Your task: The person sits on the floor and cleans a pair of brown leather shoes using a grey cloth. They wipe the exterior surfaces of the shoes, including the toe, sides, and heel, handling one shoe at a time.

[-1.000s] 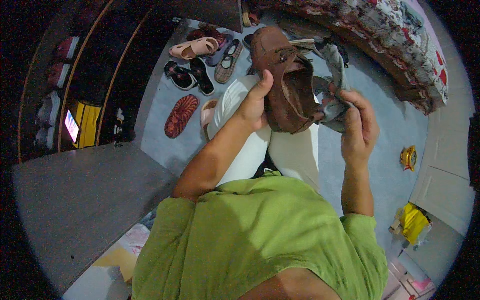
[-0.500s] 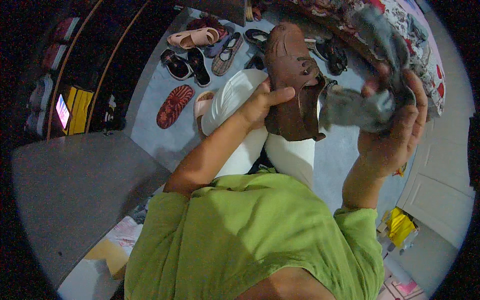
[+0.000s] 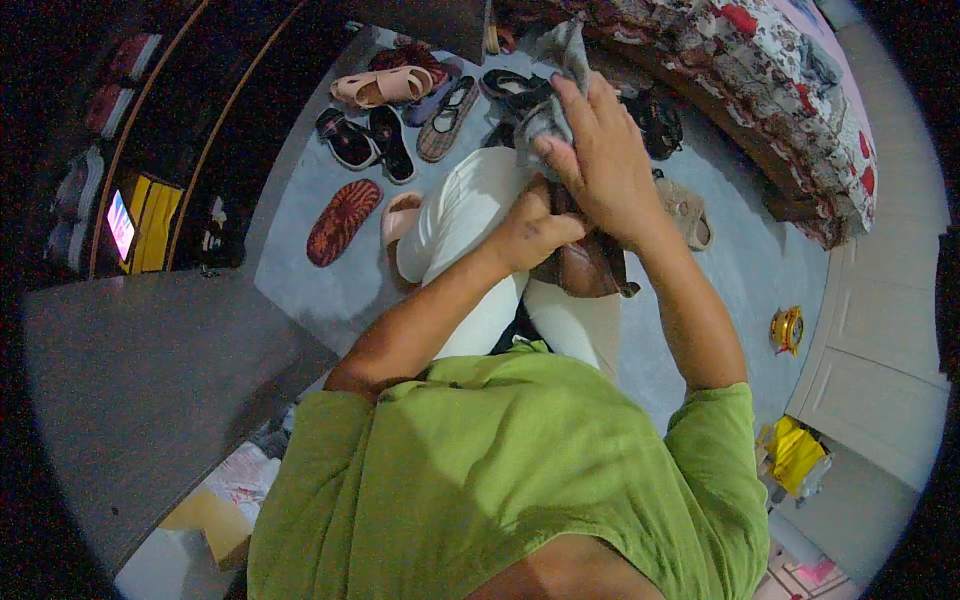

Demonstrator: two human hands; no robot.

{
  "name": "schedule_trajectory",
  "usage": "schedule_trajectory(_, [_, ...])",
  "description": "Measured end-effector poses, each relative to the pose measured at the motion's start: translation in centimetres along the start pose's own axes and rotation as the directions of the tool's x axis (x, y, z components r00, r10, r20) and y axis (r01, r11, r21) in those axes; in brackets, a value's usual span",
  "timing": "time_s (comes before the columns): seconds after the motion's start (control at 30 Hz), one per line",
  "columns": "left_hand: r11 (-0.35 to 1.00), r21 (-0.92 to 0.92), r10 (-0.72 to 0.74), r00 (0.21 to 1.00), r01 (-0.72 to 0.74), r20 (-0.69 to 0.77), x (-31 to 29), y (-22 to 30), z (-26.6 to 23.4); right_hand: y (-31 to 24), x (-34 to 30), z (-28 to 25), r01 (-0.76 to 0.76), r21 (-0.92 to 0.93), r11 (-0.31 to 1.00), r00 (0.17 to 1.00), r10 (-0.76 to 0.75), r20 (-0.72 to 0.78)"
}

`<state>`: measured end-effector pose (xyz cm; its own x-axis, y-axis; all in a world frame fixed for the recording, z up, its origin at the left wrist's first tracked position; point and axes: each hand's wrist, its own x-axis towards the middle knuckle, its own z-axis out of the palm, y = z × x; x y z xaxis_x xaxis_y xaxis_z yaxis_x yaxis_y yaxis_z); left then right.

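While your green shirt [image 3: 500, 480] fills the lower view and hides your lap, your right hand [image 3: 600, 165] is closed around a grey cloth [image 3: 555, 90], pressing it over the brown shoe [image 3: 590, 265]. Your left hand [image 3: 535, 235] grips that shoe, mostly hidden behind both hands above your white-trousered knee [image 3: 460, 215]; sandals [image 3: 385, 90] lie on the floor beyond

We see a brown shoe [image 3: 585, 265] and a grey cloth [image 3: 552, 95] at upper centre, white trousers [image 3: 470, 220], and a lime-green shirt [image 3: 500, 470] below. Upper left lies a red patterned sandal [image 3: 343, 221]; upper right, a floral red-and-white bedcover [image 3: 780, 90].
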<state>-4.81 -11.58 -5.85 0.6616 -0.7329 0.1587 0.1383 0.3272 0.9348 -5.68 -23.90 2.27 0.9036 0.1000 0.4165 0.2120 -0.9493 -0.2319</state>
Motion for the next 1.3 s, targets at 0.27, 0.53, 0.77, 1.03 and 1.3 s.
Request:
schedule_trajectory(0.27, [0.995,0.008,-0.103,0.994,0.102,0.032,-0.4,1.5,0.3,1.0,2.6,1.0,-0.23,0.168,0.959,0.967,0.245,-0.075])
schedule_trajectory(0.53, [0.996,0.086,-0.002,1.0,0.0,0.016,-0.7,1.0,0.5,-1.6,-0.6,0.4,-0.082,-0.089,0.993,0.992,0.073,-0.1])
schedule_trajectory(0.77, [0.981,0.184,0.051,0.998,-0.058,0.044,-0.9,0.9,0.4,-1.8,-0.9,-0.7,0.002,-0.131,0.991,0.996,-0.014,-0.087])
schedule_trajectory(1.03, [0.994,0.077,-0.074,0.996,0.071,0.049,-0.5,2.7,0.7,2.9,2.5,-0.2,-0.057,0.258,0.964,0.986,0.095,-0.135])
schedule_trajectory(1.3, [0.987,0.077,-0.143,0.988,0.138,0.056,-0.5,2.9,0.5,4.7,2.3,-0.3,-0.389,0.478,0.788,0.911,0.405,0.074])
